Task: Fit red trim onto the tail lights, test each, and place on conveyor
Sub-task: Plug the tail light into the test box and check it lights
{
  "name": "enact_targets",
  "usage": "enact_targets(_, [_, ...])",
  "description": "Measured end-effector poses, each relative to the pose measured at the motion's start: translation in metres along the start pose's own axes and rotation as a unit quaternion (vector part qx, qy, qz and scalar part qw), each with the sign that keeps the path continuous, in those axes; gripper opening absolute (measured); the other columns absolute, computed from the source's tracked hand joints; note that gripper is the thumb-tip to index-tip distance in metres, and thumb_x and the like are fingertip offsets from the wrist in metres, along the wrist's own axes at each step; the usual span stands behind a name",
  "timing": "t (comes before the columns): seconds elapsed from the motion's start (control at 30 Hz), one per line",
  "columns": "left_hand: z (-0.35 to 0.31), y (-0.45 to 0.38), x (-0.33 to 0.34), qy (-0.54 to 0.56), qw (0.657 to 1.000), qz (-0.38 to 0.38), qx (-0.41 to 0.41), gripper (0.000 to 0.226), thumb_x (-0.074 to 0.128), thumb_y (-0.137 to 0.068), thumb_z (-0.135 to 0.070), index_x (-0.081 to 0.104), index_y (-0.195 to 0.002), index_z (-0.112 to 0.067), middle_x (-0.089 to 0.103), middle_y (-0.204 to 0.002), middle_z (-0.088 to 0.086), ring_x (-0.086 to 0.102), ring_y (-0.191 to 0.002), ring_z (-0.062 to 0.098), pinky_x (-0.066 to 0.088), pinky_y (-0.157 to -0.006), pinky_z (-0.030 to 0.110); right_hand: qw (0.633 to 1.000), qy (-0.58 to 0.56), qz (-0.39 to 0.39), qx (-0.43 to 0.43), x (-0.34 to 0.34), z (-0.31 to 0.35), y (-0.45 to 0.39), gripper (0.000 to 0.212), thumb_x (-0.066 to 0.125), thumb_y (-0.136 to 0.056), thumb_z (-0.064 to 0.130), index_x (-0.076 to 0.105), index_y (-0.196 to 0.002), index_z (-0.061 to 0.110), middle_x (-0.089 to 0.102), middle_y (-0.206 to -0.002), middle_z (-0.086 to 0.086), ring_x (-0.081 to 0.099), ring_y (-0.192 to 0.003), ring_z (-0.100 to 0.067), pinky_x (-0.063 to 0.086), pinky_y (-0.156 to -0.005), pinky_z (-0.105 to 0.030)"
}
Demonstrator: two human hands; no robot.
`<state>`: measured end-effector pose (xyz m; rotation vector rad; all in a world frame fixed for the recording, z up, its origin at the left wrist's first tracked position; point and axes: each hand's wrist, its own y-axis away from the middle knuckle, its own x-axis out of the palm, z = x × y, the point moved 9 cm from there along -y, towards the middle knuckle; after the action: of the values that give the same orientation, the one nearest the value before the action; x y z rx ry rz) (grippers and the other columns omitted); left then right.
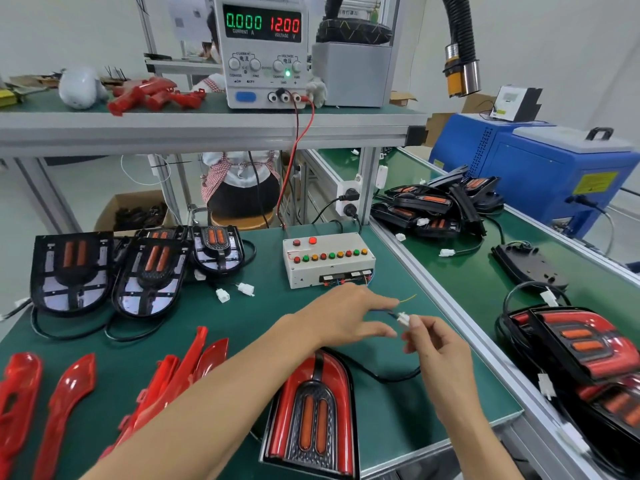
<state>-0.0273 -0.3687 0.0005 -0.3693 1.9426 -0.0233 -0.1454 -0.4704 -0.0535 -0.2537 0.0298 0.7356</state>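
1. Trimmed lamp (313, 415) lying at bench edge; looks light, rigid, scratch-prone, so lift by black rim.
2. Right hand (438, 351) pinching white plug (403, 318).
3. Left hand (349, 315) pinching tester lead (388, 311).

I see my right hand (438, 355) pinching a white connector (403, 319) at frame centre, my left hand (349, 318) holding its mating wires. A red-trimmed tail light (311, 415) lies bottom centre; the power supply (265, 50) reads 12.00.
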Motion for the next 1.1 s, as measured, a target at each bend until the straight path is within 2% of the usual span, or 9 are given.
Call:
enact_targets(0.13, [0.034,0.026,-0.027,0.083,0.987,-0.104,-0.095,0.041,0.060,-0.099,-0.046,0.067,-0.134,-0.025,0.069,-0.131,-0.004,0.059,-0.122,0.013,0.043,-0.108,0.032,0.998,0.013,-0.050,0.041,-0.017,-0.004,0.013,0.041,0.061,-0.090,0.057,0.069,-0.119,0.028,0.071,-0.109,0.025,0.068,-0.101,0.004,0.047,-0.092,-0.026])
enact_targets(0.23, [0.056,0.055,-0.050,0.035,0.966,-0.184,-0.181,0.029,0.057,-0.100,-0.041,0.076,-0.094,-0.020,0.074,-0.094,-0.005,0.065,-0.093,0.018,0.052,-0.087,0.034,0.994,0.088,-0.060,0.010,-0.021,0.004,0.032,0.054,0.059,-0.088,0.060,0.057,-0.136,0.036,0.062,-0.125,0.028,0.055,-0.118,0.010,0.039,-0.101,-0.024])
enact_targets(0.4, [0.077,0.096,-0.045,-0.008,0.944,-0.083,-0.321,0.049,0.051,-0.099,-0.057,0.057,-0.070,-0.017,0.064,-0.072,0.002,0.063,-0.075,0.025,0.051,-0.068,0.034,0.989,0.110,-0.099,0.032,-0.021,-0.003,0.046,0.050,0.067,-0.094,0.028,0.053,-0.142,0.029,0.063,-0.124,0.015,0.059,-0.117,-0.002,0.041,-0.103,-0.030])
enact_targets(0.5, [0.072,0.114,-0.027,-0.023,0.939,0.042,-0.341,0.054,0.047,-0.095,-0.068,0.058,-0.083,-0.016,0.069,-0.085,0.005,0.068,-0.089,0.029,0.053,-0.078,0.036,0.979,0.116,-0.140,0.090,-0.031,-0.015,0.045,0.042,0.066,-0.095,0.022,0.057,-0.137,0.024,0.070,-0.107,0.007,0.066,-0.101,-0.015,0.045,-0.094,-0.034])
enact_targets(0.6, [0.069,0.125,-0.013,-0.009,0.929,0.115,-0.352,0.071,0.044,-0.093,-0.073,0.067,-0.089,-0.006,0.073,-0.069,0.008,0.074,-0.075,0.021,0.052,-0.067,0.028,0.973,0.150,-0.124,0.128,-0.032,-0.025,0.044,0.029,0.062,-0.096,0.023,0.061,-0.125,0.025,0.073,-0.073,0.011,0.070,-0.081,-0.019,0.053,-0.086,-0.045])
enact_targets(0.77, [0.073,0.134,0.002,0.049,0.909,0.145,-0.388,0.059,0.051,-0.096,-0.063,0.065,-0.096,-0.006,0.075,-0.069,0.006,0.072,-0.057,0.015,0.054,-0.060,0.025,0.966,0.030,-0.095,0.237,-0.027,-0.046,0.051,0.017,0.057,-0.093,-0.003,0.063,-0.099,0.012,0.069,-0.053,-0.005,0.062,-0.043,-0.019,0.050,-0.046,-0.031])
enact_targets(0.9, [0.075,0.136,0.009,0.118,0.902,0.131,-0.394,0.044,0.057,-0.098,-0.055,0.062,-0.087,-0.013,0.075,-0.077,0.003,0.071,-0.053,0.014,0.048,-0.053,0.021,0.958,0.021,-0.060,0.278,-0.025,-0.054,0.062,0.009,0.060,-0.095,-0.001,0.061,-0.104,0.001,0.070,-0.058,-0.017,0.061,-0.039,-0.024,0.049,-0.037,-0.028])
enact_targets(1.0, [0.076,0.136,0.011,0.175,0.895,0.110,-0.395,0.040,0.060,-0.098,-0.051,0.064,-0.086,-0.013,0.077,-0.084,0.005,0.071,-0.056,0.016,0.050,-0.052,0.020,0.958,0.144,-0.052,0.244,-0.033,-0.049,0.064,0.053,0.068,-0.094,0.021,0.045,-0.140,0.005,0.072,-0.058,-0.007,0.069,-0.051,-0.029,0.057,-0.058,-0.041])
enact_targets(1.1, [0.074,0.133,0.011,0.235,0.889,0.097,-0.380,0.034,0.062,-0.099,-0.044,0.065,-0.092,-0.011,0.077,-0.088,0.005,0.072,-0.069,0.018,0.055,-0.058,0.023,0.947,0.237,-0.093,0.193,-0.043,-0.035,0.066,0.059,0.068,-0.092,0.035,0.045,-0.141,0.014,0.070,-0.064,0.002,0.069,-0.074,-0.028,0.051,-0.085,-0.047])
